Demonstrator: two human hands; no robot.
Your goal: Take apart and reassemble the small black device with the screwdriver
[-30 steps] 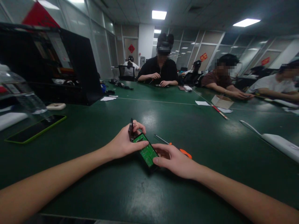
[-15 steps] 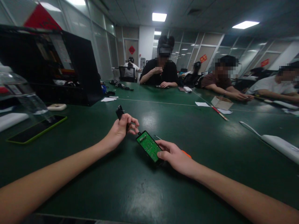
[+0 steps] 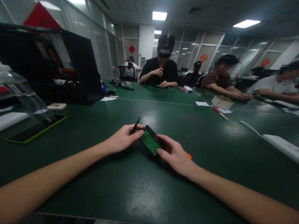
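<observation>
A green circuit board (image 3: 150,143) in a black case (image 3: 151,133) is held above the green table between both hands. My right hand (image 3: 176,154) grips its lower right end, thumb on the board's edge. My left hand (image 3: 125,137) is closed at the upper left end, its thumb on the board's corner. A thin black tool or probe (image 3: 136,123) sticks up from between the left fingers. Something orange (image 3: 188,155) shows just behind my right hand; the rest of it is hidden.
At the left are a phone (image 3: 37,128), a clear bottle (image 3: 25,93) and a large black box (image 3: 81,68). A white device (image 3: 281,146) with a cable is at the right. Beyond stand a small carton (image 3: 221,103) and a red stick (image 3: 219,113). People sit across the table.
My left hand has moved right and down to the board, and its thumb now touches it. The black piece in it has tilted. The board and case have turned slightly in my right hand.
</observation>
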